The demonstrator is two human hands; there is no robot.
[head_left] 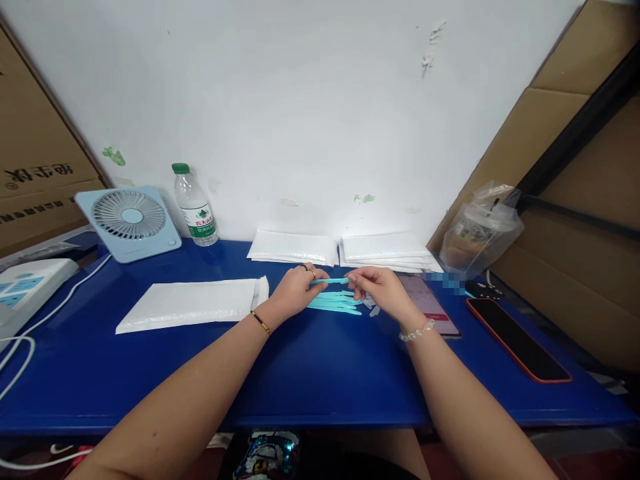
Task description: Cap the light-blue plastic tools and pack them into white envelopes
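Note:
A slim turquoise stick point(330, 281), which looks like an eyebrow razor, is stretched level between my two hands. My left hand point(296, 288) pinches its left end between thumb and fingers. At the other end, the fingertips of my right hand point(376, 288) are closed on it. Several more turquoise sticks point(334, 303) lie side by side on the blue table point(320, 380), just below my hands. Small translucent pieces point(371, 305) are scattered under my right hand; their exact shape is too small to tell.
A white padded envelope point(190, 303) lies left; further envelope stacks point(293, 247) point(385, 247) rest against the wall. A fan point(131, 217), a water bottle point(197, 210) and a power strip point(35, 287) stand left. Right are a tablet point(430, 307), a phone point(517, 340) and a bagged cup point(475, 233).

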